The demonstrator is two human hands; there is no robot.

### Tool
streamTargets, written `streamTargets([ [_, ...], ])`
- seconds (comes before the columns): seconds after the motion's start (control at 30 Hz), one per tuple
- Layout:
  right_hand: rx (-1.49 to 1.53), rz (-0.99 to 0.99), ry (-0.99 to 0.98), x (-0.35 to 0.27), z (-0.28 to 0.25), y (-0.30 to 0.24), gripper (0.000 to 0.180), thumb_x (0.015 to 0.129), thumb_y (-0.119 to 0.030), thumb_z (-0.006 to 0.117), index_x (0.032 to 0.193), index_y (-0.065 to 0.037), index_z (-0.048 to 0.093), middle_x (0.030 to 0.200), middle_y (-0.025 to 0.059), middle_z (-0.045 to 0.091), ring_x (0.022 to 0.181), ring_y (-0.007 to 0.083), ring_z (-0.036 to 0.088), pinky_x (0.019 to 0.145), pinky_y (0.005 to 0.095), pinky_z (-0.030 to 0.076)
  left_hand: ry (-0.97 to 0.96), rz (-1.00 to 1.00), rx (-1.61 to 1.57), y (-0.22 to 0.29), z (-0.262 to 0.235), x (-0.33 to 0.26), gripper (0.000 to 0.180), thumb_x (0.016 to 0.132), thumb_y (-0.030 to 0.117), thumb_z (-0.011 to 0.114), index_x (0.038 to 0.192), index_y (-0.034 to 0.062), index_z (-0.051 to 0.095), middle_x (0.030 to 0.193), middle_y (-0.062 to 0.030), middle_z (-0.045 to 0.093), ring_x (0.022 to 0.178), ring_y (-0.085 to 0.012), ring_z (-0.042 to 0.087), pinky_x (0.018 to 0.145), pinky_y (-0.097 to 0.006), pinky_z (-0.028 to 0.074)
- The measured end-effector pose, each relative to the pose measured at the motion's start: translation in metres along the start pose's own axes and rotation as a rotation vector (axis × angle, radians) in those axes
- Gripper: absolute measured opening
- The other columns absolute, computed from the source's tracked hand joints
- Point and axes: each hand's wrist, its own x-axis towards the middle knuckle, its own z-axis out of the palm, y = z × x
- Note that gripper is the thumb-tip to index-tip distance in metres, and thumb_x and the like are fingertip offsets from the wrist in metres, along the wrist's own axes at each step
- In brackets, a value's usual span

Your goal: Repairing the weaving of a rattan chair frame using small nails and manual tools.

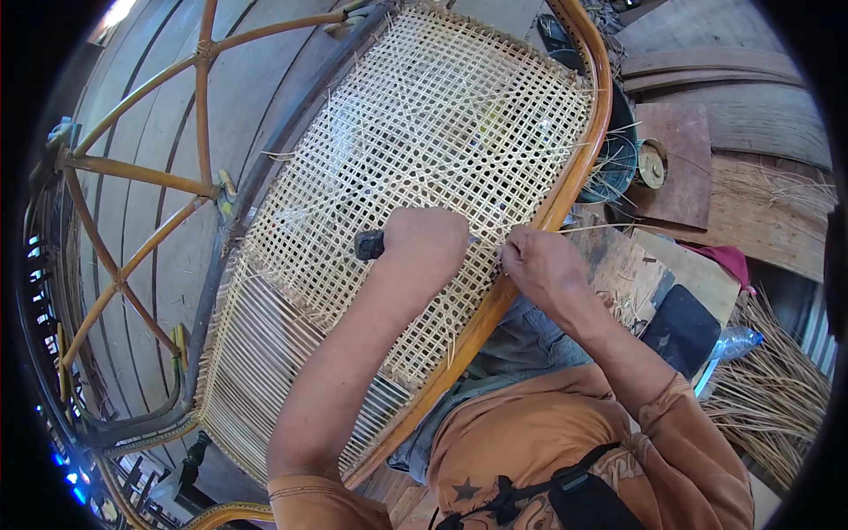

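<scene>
A woven cane panel (pixel 424 115) fills the middle, stretched inside a bent rattan frame (pixel 594 132) that lies across my lap. My left hand (pixel 426 238) is a fist above the weave, closed round a tool with a dark handle (pixel 369 245). A thin shaft seems to stick out of the fist toward my right hand; its tip I cannot make out. At the frame's near right edge, my right hand (pixel 541 261) pinches a pale cane strand (pixel 594 228), whose loose length trails to the right. The panel's lower left has only parallel strands (pixel 256 331).
Rattan poles crossing in a lattice (pixel 205 53) stand at the left on a plank floor (pixel 124 230). To the right are a dark bucket (pixel 623 159), a tin can (pixel 652 165), wooden boards (pixel 685 199), a plastic bottle (pixel 738 343) and a bundle of cane strips (pixel 768 389).
</scene>
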Motion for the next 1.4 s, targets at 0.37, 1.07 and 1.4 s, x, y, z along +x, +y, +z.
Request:
streamTargets([
  [0.37, -0.065, 0.092, -0.043, 0.000, 0.002, -0.011, 0.015, 0.077, -0.015, 0.057, 0.073, -0.001, 0.058, 0.067, 0.0213, 0.060, 0.068, 0.0380, 0.061, 0.064, 0.0452, 0.049, -0.187, 0.096, 0.176, 0.029, -0.030, 0.019, 0.017, 0.080, 0.011, 0.055, 0.086, 0.0104, 0.071, 0.088, -0.0106, 0.069, 0.082, -0.0241, 0.068, 0.068, -0.036, 0.052],
  [1.07, -0.178, -0.518, -0.011, 0.026, 0.012, 0.027, 0.006, 0.076, -0.007, 0.054, 0.081, -0.006, 0.055, 0.081, 0.0101, 0.054, 0.086, 0.0287, 0.052, 0.077, 0.0376, 0.045, -0.053, -0.163, 0.014, -0.051, -0.013, -0.034, 0.032, 0.083, 0.034, 0.054, 0.080, 0.0059, 0.069, 0.077, -0.0131, 0.066, 0.074, -0.0283, 0.066, 0.066, -0.040, 0.052],
  [1.4, 0.386, -0.388, -0.152, 0.030, 0.000, -0.030, 0.022, 0.087, -0.023, 0.058, 0.083, -0.001, 0.059, 0.076, 0.0141, 0.058, 0.076, 0.0291, 0.057, 0.069, 0.0363, 0.044, 0.228, -0.096, -0.061, -0.040, -0.043, -0.075, 0.030, 0.084, 0.036, 0.057, 0.079, 0.0083, 0.067, 0.067, -0.0102, 0.062, 0.068, -0.0279, 0.064, 0.059, -0.040, 0.048],
])
